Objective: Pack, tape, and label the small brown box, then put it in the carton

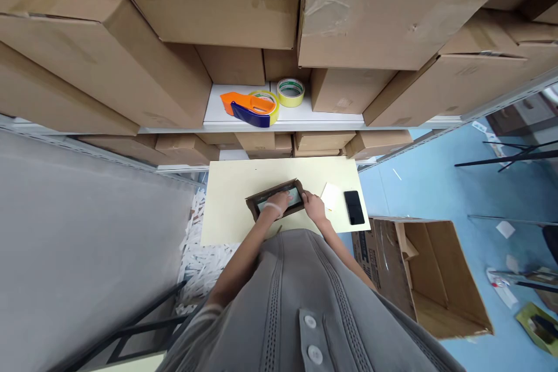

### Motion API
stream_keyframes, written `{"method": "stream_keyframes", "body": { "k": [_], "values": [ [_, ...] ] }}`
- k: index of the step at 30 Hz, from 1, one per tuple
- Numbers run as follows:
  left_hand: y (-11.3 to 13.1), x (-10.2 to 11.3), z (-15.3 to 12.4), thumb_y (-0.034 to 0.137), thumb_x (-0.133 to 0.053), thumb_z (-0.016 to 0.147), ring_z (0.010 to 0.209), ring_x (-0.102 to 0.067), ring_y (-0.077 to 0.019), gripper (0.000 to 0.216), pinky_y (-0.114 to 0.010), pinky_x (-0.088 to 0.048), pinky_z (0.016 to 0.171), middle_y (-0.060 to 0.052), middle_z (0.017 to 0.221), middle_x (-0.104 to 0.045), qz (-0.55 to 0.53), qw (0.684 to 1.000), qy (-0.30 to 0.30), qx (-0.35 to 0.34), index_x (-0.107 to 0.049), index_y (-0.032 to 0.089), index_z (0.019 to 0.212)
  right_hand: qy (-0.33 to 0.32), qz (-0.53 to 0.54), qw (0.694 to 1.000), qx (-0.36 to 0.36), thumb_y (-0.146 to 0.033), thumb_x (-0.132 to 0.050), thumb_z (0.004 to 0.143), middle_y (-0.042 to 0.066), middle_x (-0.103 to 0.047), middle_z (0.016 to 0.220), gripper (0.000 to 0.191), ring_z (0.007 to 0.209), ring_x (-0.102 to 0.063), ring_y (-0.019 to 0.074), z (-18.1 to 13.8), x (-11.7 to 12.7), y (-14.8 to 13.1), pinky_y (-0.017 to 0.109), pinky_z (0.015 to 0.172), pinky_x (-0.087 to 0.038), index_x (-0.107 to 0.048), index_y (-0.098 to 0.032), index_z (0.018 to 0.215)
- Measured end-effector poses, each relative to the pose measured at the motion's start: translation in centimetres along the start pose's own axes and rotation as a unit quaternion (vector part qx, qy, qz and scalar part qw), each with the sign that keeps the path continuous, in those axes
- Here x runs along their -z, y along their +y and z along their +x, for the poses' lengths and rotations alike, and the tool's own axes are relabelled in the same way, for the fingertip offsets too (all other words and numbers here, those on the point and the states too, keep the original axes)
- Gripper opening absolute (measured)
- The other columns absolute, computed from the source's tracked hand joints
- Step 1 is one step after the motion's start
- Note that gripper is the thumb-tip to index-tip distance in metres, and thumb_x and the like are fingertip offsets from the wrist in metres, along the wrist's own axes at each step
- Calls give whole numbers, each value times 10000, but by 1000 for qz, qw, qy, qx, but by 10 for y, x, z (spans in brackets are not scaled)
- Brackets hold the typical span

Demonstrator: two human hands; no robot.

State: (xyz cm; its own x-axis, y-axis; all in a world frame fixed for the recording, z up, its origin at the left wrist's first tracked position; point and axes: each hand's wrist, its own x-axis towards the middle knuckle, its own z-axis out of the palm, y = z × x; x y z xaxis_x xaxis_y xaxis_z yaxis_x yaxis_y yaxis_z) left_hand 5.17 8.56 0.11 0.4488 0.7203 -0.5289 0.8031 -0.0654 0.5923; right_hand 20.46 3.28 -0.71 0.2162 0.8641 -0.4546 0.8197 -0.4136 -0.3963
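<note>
On the table, left hand and right hand press flat into the small box.

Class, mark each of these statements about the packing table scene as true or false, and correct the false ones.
1. Both hands are at the small brown box on the table. True: the left hand rests in it, the right hand at its right end.
2. A black phone lies left of the box. False: it lies to the right, near the table's edge.
3. An orange tape dispenser sits on the white shelf. True.
4. The tape roll beside it is red. False: it is yellow.
5. The large carton on the blue floor is sealed. False: it stands open.
</note>
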Motion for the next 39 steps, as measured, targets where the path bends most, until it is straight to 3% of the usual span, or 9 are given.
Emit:
{"method": "stream_keyframes", "body": {
  "k": [2, 4, 7, 9, 13, 19, 25, 33, 39],
  "values": [
    [-24, 5, -33, 320, -411, 954, 1159, -567, -239, 300, -342, -420, 999, -77, 1228, -632, -48, 996, 53, -55, -644, 205, 1103, -1, 74, 997, 24, -433, -309, 984, 88, -641, 1234, 447, 1121, -601, 236, -2, 0, 9, 327, 938, -432, -521, -230, 1320],
    [-55, 5, -67, 335, -372, 958, 1129, -586, -223, 331, -338, -438, 981, -62, 1208, -644, -91, 987, 125, -46, -631, 214, 1124, 0, 153, 987, 39, -515, -320, 959, 81, -561, 1351, 530, 1157, -581, 235, -4, -3, 18, 341, 990, -416, -470, -221, 1373],
    [-99, -4, -103, 316, -393, 942, 1135, -579, -228, 313, -369, -451, 978, -89, 1230, -616, -140, 960, 235, 53, -596, 196, 1148, -8, 250, 967, 43, -618, -318, 916, 84, -508, 1405, 638, 1216, -540, 236, -3, -8, 32, 361, 1061, -373, -465, -208, 1382],
    [-121, -15, -111, 304, -438, 925, 1186, -547, -253, 339, -396, -447, 988, -145, 1302, -553, -204, 936, 257, 129, -546, 147, 1205, -14, 301, 953, 36, -657, -332, 891, 69, -498, 1415, 661, 1290, -472, 231, 3, -10, 39, 377, 1105, -327, -483, -224, 1367],
    [-143, -30, -98, 330, -500, 911, 1295, -458, -268, 440, -398, -419, 1029, -194, 1397, -466, -319, 903, 219, 188, -464, 116, 1294, -80, 369, 925, 34, -634, -497, 836, 46, -464, 1446, 650, 1350, -399, 227, 28, -2, 47, 405, 1132, -291, -463, -275, 1377],
    [-154, -13, -69, 560, -538, 860, 1342, -393, -256, 638, -366, -490, 927, -129, 1520, -324, -462, 879, 73, 91, -353, 265, 1395, -286, 386, 871, 101, -454, -621, 828, 48, -525, 1394, 584, 1270, -493, 224, 66, 28, 40, 382, 1063, -395, -479, -275, 1365],
    [-152, 4, -64, 509, -661, 784, 1317, -418, -255, 777, -383, -479, 918, -110, 1539, -285, -427, 903, 30, 30, -269, 358, 1438, -289, 292, 911, 44, -265, -608, 845, 75, -510, 1406, 547, 1268, -493, 203, 81, 33, 35, 319, 1016, -430, -475, -230, 1374],
    [-148, 13, -53, 553, -769, 620, 1224, -508, -292, 850, -430, -473, 902, -134, 1521, -302, -397, 916, 12, 60, -382, 332, 1344, -303, 284, 909, 26, -389, -734, 752, 74, -478, 1432, 679, 1281, -477, 216, 84, 29, 34, 394, 1029, -408, -464, -287, 1367],
    [-142, 10, -40, 550, -786, 582, 1239, -494, -321, 889, -434, -486, 884, -183, 1490, -327, -339, 936, 28, 92, -373, 259, 1314, -301, 264, 916, 11, -431, -803, 670, 160, -503, 1392, 882, 1248, -505, 246, 84, 32, 26, 415, 1030, -397, -390, -216, 1419]
  ]
}}
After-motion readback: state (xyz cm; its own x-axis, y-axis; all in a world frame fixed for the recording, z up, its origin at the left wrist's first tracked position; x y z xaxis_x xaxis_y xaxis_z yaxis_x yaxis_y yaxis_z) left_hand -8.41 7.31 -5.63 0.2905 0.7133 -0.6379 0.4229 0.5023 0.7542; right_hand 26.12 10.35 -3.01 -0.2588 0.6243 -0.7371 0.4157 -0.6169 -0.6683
